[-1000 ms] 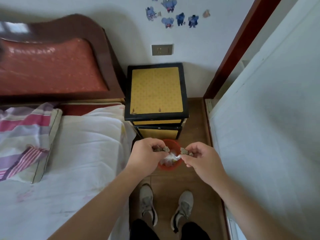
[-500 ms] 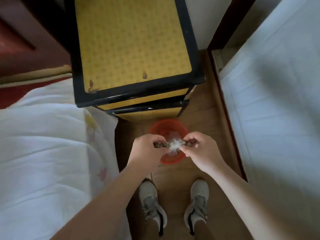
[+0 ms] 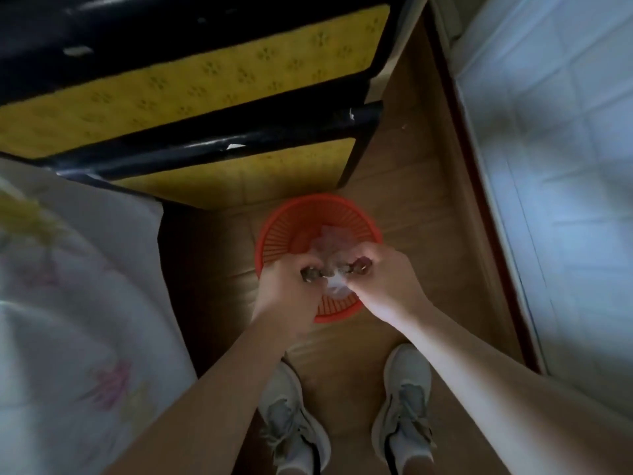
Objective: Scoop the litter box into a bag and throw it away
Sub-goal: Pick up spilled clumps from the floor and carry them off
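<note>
A white bedspread (image 3: 78, 320) with faint flower prints fills the 9 o'clock side of the view. Beyond it, from 11 to 12 o'clock, stands a black-framed nightstand (image 3: 212, 80) with yellow patterned drawer fronts. Its glossy black edges are chipped in a few spots.

The left hand (image 3: 287, 289) reaches in from 7 o'clock to just below the middle. Its fingers are curled and pinch one side of a thin whitish bag (image 3: 334, 286). A dark lumpy bit (image 3: 310, 274) shows at the fingertips; what it is cannot be told through the blur.

The bag hangs crumpled between the two hands, over the mouth of a round red slotted wastebasket (image 3: 281, 231). The basket stands on the wood-look floor (image 3: 411, 166), just in front of the nightstand's lower drawer. Pale crumpled material lies inside it, behind the hands.

The right hand (image 3: 383, 279) comes in from 5 o'clock. Its fingers are likewise curled and clamped on the bag's other side, with a second dark lump (image 3: 359, 267) at the knuckles. The hands are near each other, with only the bag between them.

At 6 o'clock are two grey sneakers, the left shoe (image 3: 291, 426) and the right shoe (image 3: 404, 406), with toes pointing at the basket.

From 1 to 4 o'clock a dark red-brown strip (image 3: 479, 200) runs along the floor's edge. Past it lies a pale bluish-white surface (image 3: 565, 166) marked with faint grid lines.
</note>
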Demonstrator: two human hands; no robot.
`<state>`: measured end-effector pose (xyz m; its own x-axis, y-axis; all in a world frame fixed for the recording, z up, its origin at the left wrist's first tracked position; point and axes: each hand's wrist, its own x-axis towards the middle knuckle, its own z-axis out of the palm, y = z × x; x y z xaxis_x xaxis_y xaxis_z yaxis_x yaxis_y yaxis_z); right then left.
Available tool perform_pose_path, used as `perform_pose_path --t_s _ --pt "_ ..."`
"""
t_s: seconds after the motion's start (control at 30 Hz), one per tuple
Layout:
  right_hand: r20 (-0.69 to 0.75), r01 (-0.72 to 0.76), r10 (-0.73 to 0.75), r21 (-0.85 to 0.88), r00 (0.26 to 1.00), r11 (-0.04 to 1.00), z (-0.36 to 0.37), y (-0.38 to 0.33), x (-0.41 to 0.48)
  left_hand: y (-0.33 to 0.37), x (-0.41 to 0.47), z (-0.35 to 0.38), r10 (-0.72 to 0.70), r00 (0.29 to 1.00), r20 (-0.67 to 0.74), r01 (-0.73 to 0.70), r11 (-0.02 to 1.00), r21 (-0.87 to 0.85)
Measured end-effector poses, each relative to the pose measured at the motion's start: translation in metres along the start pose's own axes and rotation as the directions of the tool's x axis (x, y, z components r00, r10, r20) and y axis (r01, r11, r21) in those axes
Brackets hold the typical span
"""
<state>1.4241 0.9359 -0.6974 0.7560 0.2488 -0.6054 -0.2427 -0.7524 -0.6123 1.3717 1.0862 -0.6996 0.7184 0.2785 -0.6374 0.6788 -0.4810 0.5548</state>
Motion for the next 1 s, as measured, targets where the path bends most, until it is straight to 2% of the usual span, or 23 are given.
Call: perform_pose_path --t_s 0.23,0.53,0.67,1.0 --pt "-0.016 -0.009 0.009 -0.005 1.000 1.000 -0.001 0.001 -0.002 -0.002 -0.001 0.019 -0.032 0.999 0.005 0.032 0.999 -0.030" --pt "-0.010 -0.043 0.044 0.073 0.999 0.996 -0.011 0.004 -0.010 0.006 -0.006 0.016 -0.064 0.998 0.000 0.064 0.996 -0.063" --pt "-0.006 -0.003 0.003 0.077 1.000 0.997 -0.020 -0.002 -0.017 0.014 -0.018 0.006 -0.064 0.998 -0.001 0.064 0.994 -0.092" --pt "-0.017 0.098 -0.097 0.038 0.995 0.994 -0.064 -0.051 -0.050 0.049 -0.062 -0.043 0.021 0.993 -0.120 -0.029 0.997 -0.065"
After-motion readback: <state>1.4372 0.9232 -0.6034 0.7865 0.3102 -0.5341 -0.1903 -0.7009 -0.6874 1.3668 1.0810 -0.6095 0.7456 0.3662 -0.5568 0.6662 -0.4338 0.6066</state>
